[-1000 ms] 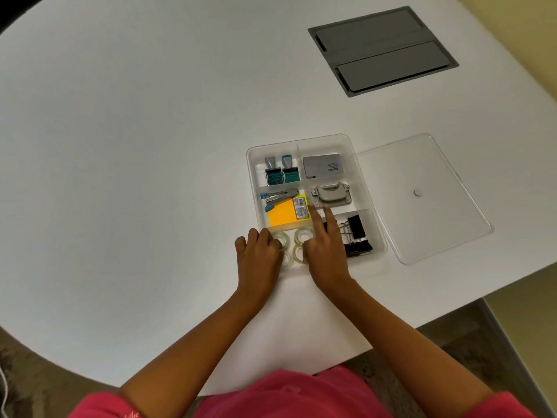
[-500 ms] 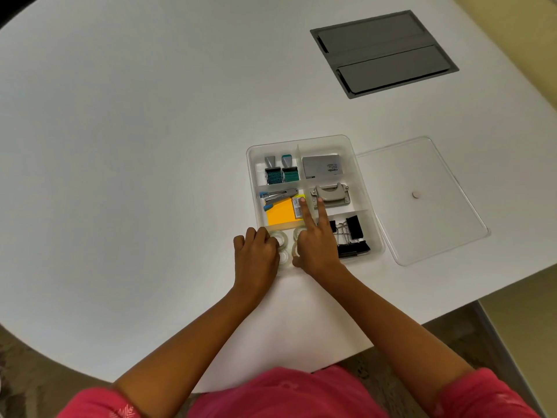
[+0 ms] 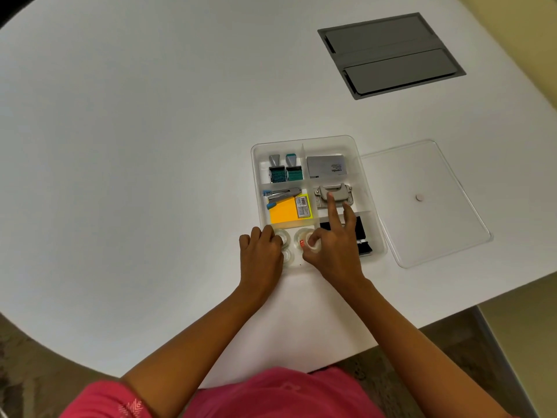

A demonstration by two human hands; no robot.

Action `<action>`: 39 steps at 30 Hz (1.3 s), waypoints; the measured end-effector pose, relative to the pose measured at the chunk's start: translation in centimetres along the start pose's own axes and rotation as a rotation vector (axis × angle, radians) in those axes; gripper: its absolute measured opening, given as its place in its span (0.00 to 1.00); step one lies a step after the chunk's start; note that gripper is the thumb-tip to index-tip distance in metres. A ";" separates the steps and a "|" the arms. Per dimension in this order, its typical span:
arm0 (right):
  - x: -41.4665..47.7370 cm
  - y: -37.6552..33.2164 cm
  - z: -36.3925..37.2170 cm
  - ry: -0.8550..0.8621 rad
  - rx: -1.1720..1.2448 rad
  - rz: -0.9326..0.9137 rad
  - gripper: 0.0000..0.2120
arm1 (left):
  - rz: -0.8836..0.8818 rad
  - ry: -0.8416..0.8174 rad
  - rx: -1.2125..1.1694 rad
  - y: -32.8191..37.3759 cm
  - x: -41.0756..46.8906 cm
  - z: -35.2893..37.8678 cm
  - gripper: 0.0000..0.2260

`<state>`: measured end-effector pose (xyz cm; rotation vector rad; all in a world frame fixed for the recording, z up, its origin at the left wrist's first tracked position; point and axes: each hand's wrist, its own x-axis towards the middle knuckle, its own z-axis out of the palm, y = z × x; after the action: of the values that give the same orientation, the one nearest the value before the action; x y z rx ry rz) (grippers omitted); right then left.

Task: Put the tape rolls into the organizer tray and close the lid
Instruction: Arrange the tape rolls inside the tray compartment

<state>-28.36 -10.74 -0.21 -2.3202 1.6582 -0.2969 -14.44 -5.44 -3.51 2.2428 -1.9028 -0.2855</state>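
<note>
Now both hands (image 3: 262,251) seemingly on tape rolls (image 3: 283,236) w/in tray (image 3: 304,141).

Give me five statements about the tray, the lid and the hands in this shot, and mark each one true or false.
1. The clear lid lies flat on the table to the right of the organizer tray. True.
2. The lid is closed over the tray. False: the tray is open and the lid lies beside it.
3. Both hands are at the tray's near-left compartment, where the tape rolls sit. True: the left hand and right hand meet there.
4. The yellow sticky notes lie on the lid. False: they are in a tray compartment, just beyond the tape rolls.
5. The right hand is lifting the grey hole punch. False: it pinches a tape roll; only a finger extends toward the punch.
</note>
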 end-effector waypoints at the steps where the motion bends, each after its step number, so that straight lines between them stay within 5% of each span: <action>1: 0.2 -0.1 0.1 -0.001 -0.039 -0.027 0.09 | -0.003 -0.008 -0.006 0.1 0.0 0.1 0.06; 13: 1.9 -0.7 2.3 -0.247 -0.259 -0.035 0.09 | 0.010 -0.008 0.010 0.0 -0.1 -0.1 0.05; 25: 2.1 -0.8 2.2 -0.205 -0.247 0.018 0.05 | 0.025 -0.012 0.006 -0.1 0.0 -0.1 0.06; 33: 0.3 -1.5 1.0 0.191 -0.106 -0.166 0.04 | -0.119 0.112 -0.180 -0.7 -0.4 -0.4 0.09; 39: -0.2 -1.6 2.1 -0.277 -0.004 -0.199 0.08 | -0.350 0.094 -0.359 -1.3 -1.2 -0.1 0.08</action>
<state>-26.28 -9.88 -1.62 -2.4045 1.3025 -0.0089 -13.40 -4.02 -3.75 2.2750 -1.2833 -0.5147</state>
